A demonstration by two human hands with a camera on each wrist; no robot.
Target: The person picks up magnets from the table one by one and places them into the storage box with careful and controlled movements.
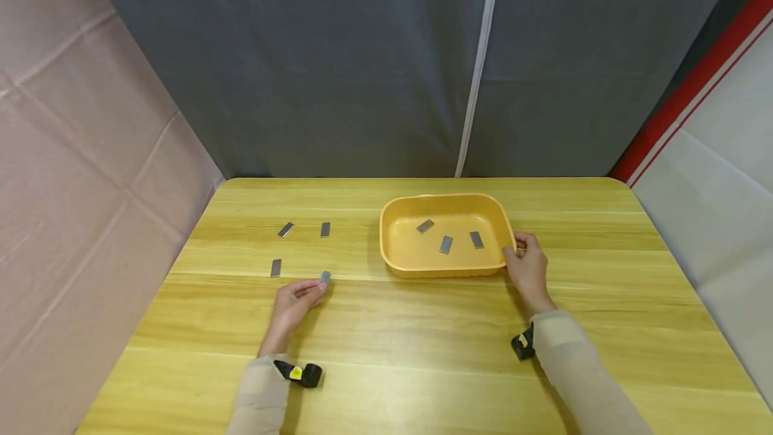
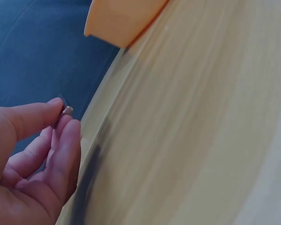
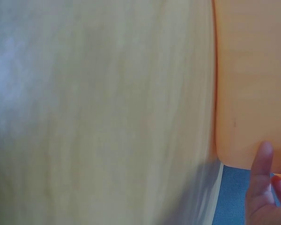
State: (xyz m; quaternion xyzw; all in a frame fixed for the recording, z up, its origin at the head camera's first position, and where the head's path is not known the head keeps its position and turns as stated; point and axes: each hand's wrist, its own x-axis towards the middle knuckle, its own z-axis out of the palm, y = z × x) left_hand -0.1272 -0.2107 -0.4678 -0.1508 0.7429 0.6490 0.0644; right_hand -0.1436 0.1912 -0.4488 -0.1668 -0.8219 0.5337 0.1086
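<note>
My left hand (image 1: 297, 302) pinches a small flat grey rectangular piece (image 1: 325, 277) between thumb and fingertips, raised over the table. The left wrist view shows that piece (image 2: 63, 115) nearly edge-on. At the other side, my right hand (image 1: 528, 270) grips the near right corner of a yellow-orange plastic basin (image 1: 453, 268). Its thumb (image 3: 262, 161) presses against the basin's outer wall in the right wrist view. Three similar grey pieces lie apart on the basin floor, one of them a middle piece (image 1: 445, 245).
Three more grey pieces lie on the wooden table (image 1: 410, 354) left of the basin: a far left piece (image 1: 286, 229), a far right piece (image 1: 325, 229) and a nearer piece (image 1: 276, 268). A dark grey curtain (image 1: 338, 72) hangs behind the table's back edge.
</note>
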